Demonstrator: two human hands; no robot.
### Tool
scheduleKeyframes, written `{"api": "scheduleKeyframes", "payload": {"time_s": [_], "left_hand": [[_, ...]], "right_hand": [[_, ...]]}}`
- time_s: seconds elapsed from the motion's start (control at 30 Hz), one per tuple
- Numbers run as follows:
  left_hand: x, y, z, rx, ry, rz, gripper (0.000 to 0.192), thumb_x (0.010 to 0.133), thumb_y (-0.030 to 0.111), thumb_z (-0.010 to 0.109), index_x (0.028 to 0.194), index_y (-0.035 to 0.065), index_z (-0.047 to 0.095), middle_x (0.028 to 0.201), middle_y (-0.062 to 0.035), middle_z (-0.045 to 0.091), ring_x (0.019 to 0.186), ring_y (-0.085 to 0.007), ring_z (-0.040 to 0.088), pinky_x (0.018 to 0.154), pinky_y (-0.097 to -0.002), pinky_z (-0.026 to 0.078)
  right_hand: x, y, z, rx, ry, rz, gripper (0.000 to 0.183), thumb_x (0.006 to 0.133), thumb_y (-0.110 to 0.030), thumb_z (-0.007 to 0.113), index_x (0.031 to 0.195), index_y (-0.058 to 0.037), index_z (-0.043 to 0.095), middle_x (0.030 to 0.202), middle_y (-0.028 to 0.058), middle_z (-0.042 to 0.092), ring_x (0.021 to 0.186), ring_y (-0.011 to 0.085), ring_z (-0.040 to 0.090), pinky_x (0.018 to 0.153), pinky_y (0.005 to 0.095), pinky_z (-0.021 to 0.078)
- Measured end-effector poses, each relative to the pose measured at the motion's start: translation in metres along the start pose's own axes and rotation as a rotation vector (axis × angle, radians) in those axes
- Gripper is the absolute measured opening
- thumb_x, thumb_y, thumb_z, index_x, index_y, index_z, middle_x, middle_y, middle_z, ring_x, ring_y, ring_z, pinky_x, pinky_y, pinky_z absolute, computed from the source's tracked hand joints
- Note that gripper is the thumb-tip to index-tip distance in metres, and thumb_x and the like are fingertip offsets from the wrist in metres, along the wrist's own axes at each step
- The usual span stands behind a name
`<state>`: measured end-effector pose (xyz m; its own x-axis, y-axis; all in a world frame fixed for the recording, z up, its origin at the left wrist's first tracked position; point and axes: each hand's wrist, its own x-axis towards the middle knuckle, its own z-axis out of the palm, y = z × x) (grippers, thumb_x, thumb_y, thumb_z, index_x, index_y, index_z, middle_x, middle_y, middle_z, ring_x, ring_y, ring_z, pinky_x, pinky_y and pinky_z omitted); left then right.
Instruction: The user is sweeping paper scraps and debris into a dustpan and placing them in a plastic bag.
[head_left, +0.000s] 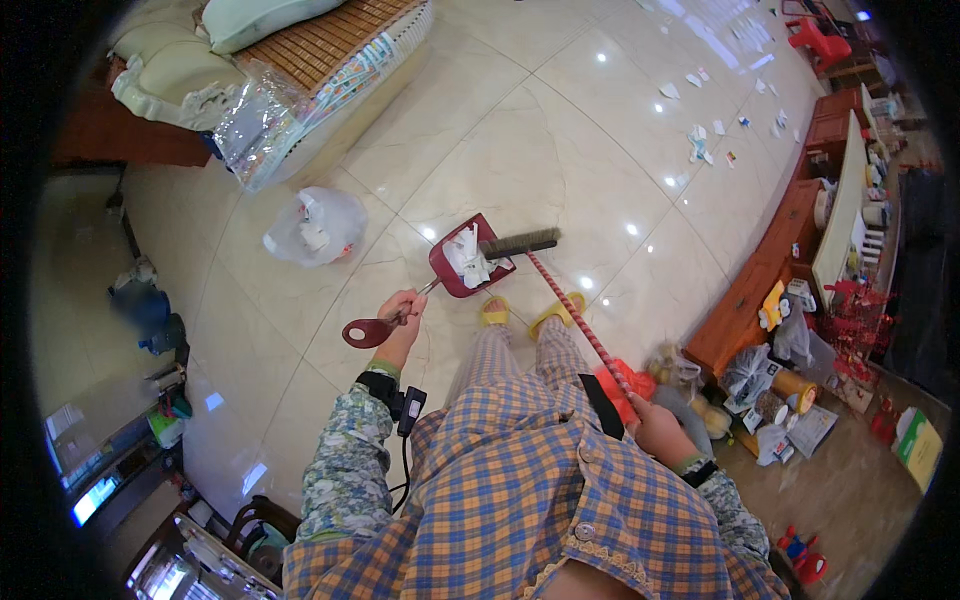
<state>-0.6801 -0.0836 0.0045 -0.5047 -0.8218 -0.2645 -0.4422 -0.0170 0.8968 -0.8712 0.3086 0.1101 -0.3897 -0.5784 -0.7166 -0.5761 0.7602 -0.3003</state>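
Observation:
My left hand (402, 315) grips the handle of a dark red dustpan (444, 274). Crumpled white paper scraps (466, 259) lie in its pan. In my right hand (661, 431) is the red-and-white striped handle of a broom (574, 309). The broom's bristle head (523, 243) reaches over the pan's right edge, against the scraps; whether it presses on them I cannot tell. To the left of the dustpan a white translucent plastic bag (319, 227) with some paper in it sits on the tiled floor (420, 184).
Paper scraps (699, 144) are strewn over the floor at the upper right. A sofa (360, 97) with a woven mat stands at the upper left. Along the right runs a wooden cabinet (757, 281), with bags and jars (793, 390) near its end. A red plastic stool (817, 43) stands far right.

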Motion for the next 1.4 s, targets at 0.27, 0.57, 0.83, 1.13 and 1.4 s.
{"api": "scheduleKeyframes", "payload": {"time_s": [0.27, 0.57, 0.83, 1.13, 1.4], "left_hand": [[-0.005, -0.045, -0.046, -0.141, 0.06, -0.079, 0.015, 0.073, 0.014, 0.06, 0.077, 0.0006, 0.055, 0.063, -0.0007, 0.051, 0.056, -0.005, 0.045, 0.052, -0.0183, 0.038], [-0.066, 0.003, -0.105, 0.07, 0.314, -0.11, 0.025, 0.077, 0.023, 0.053, 0.068, 0.0002, 0.056, 0.06, -0.0014, 0.053, 0.054, -0.0095, 0.048, 0.05, -0.0236, 0.039], [-0.119, 0.106, -0.155, -0.237, 0.883, 0.158, 0.031, 0.081, 0.019, 0.046, 0.056, 0.0008, 0.047, 0.058, -0.0058, 0.052, 0.051, -0.011, 0.047, 0.055, -0.0242, 0.039], [-0.113, 0.162, -0.24, -0.248, 1.301, 0.196, 0.035, 0.084, 0.023, 0.044, 0.053, 0.0074, 0.037, 0.043, -0.0012, 0.036, 0.041, -0.0103, 0.036, 0.045, -0.0264, 0.035], [-0.042, 0.193, -0.316, -0.309, 1.319, 0.337, 0.034, 0.081, 0.023, 0.049, 0.053, 0.0081, 0.037, 0.042, 0.0, 0.034, 0.037, -0.0083, 0.033, 0.039, -0.0228, 0.031]], "right_hand": [[-0.016, -0.009, -0.054, 0.172, 0.132, -0.005, 0.042, 0.064, -0.004, 0.048, 0.106, -0.0052, 0.048, 0.074, 0.0203, 0.055, 0.067, 0.0346, 0.054, 0.056, 0.0357, 0.0424], [0.042, 0.022, -0.064, 0.197, 0.057, 0.014, 0.042, 0.063, -0.008, 0.051, 0.105, -0.0016, 0.048, 0.079, 0.0191, 0.056, 0.073, 0.0303, 0.056, 0.063, 0.033, 0.0438], [0.111, 0.022, -0.103, 0.215, -0.09, 0.037, 0.048, 0.06, -0.002, 0.048, 0.108, 0.0005, 0.046, 0.069, 0.0174, 0.056, 0.053, 0.0225, 0.055, 0.048, 0.0308, 0.0442], [0.146, -0.002, -0.129, 0.168, -0.122, -0.06, 0.051, 0.061, 0.002, 0.048, 0.111, -0.0013, 0.043, 0.059, 0.0133, 0.055, 0.041, 0.0176, 0.051, 0.036, 0.0286, 0.0414], [0.144, -0.065, -0.134, 0.06, -0.157, 0.008, 0.049, 0.062, 0.002, 0.047, 0.112, -0.0017, 0.044, 0.065, 0.0145, 0.055, 0.045, 0.0187, 0.053, 0.037, 0.0287, 0.0415]]}}
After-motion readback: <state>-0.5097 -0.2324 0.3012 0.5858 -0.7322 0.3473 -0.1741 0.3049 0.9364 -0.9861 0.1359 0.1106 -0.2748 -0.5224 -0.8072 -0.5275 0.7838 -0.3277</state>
